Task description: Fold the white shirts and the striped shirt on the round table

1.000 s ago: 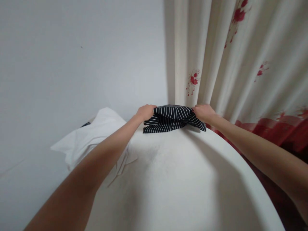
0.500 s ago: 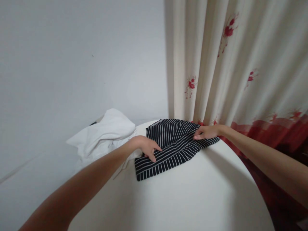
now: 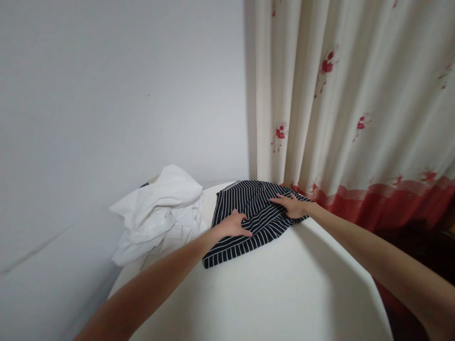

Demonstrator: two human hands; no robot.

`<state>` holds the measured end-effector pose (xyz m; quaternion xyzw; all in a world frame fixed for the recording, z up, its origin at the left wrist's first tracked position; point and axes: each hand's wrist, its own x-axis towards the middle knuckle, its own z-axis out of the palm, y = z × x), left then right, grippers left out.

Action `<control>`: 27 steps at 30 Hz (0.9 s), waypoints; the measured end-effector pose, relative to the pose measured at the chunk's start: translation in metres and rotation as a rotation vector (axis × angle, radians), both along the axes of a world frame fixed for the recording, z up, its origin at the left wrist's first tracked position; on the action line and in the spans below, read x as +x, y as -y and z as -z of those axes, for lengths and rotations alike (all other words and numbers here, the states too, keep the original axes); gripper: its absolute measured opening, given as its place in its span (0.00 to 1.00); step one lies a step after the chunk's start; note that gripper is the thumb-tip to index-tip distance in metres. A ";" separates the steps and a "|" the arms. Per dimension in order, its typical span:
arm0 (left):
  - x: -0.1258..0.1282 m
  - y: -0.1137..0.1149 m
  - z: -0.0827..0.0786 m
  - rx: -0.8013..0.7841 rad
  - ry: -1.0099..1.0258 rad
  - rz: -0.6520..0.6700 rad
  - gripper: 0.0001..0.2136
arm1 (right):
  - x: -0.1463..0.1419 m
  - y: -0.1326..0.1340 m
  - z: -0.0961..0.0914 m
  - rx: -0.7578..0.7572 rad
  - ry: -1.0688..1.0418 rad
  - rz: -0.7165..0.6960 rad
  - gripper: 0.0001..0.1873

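A black garment with white stripes (image 3: 245, 201) lies partly folded at the far end of the white table (image 3: 270, 293). My left hand (image 3: 234, 224) rests on the middle of its folded part, thumb and fingers apart. On the right side of the cloth, my right hand (image 3: 292, 206) lies flat with its fingers spread. Neither hand grips the fabric. The garment's near edge shows its stripes running crosswise; what lies under the fold is hidden.
A heap of white cloth (image 3: 159, 203) sits left of the garment, close to the wall (image 3: 124, 94). Behind the table on the right hangs a cream curtain (image 3: 341, 118) with red flowers and a red lower band. The table has a rounded right edge.
My right hand has let go of the garment's right end and now lies flat on it, further left. The left hand has slid slightly right along the fold. The view has shifted a little.
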<state>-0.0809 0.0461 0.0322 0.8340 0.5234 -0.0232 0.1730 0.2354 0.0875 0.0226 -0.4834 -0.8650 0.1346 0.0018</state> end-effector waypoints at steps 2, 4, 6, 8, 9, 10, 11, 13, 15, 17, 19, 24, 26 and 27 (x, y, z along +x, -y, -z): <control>0.000 0.003 -0.001 0.003 -0.036 -0.032 0.42 | -0.011 0.000 -0.005 0.037 0.044 -0.008 0.48; -0.003 0.005 -0.003 0.012 -0.055 -0.033 0.44 | -0.019 0.001 -0.011 0.078 0.112 -0.032 0.37; -0.007 0.007 -0.004 0.032 -0.047 -0.023 0.44 | -0.023 0.004 -0.018 0.145 0.166 -0.066 0.25; -0.012 0.009 -0.009 0.061 -0.021 -0.011 0.38 | -0.019 0.013 -0.026 0.232 0.170 -0.080 0.18; -0.016 0.011 -0.012 0.080 -0.003 -0.002 0.33 | -0.016 0.020 -0.030 0.270 0.163 -0.076 0.16; -0.019 0.014 -0.016 0.099 0.013 0.009 0.28 | -0.011 0.028 -0.034 0.300 0.158 -0.069 0.14; -0.022 0.018 -0.020 0.122 0.028 0.024 0.24 | -0.006 0.038 -0.037 0.323 0.159 -0.061 0.13; -0.028 0.029 -0.029 0.182 0.040 0.063 0.19 | 0.002 0.065 -0.043 0.366 0.172 -0.058 0.11; -0.030 0.046 -0.037 0.245 0.019 0.113 0.17 | 0.008 0.097 -0.046 0.388 0.184 -0.083 0.12; -0.031 0.068 -0.041 0.278 -0.046 0.151 0.17 | 0.009 0.133 -0.044 0.360 0.191 -0.103 0.13; -0.030 0.091 -0.041 0.260 -0.117 0.185 0.17 | 0.009 0.168 -0.040 0.273 0.185 -0.097 0.14; -0.036 0.131 -0.031 0.258 -0.073 0.201 0.36 | 0.009 0.225 -0.036 -0.277 0.104 -0.105 0.14; -0.040 0.137 -0.027 0.284 -0.005 0.151 0.36 | 0.010 0.228 -0.038 -0.605 0.001 -0.168 0.14; -0.041 0.138 -0.025 0.293 0.023 0.140 0.35 | 0.011 0.225 -0.038 -0.695 -0.075 -0.189 0.15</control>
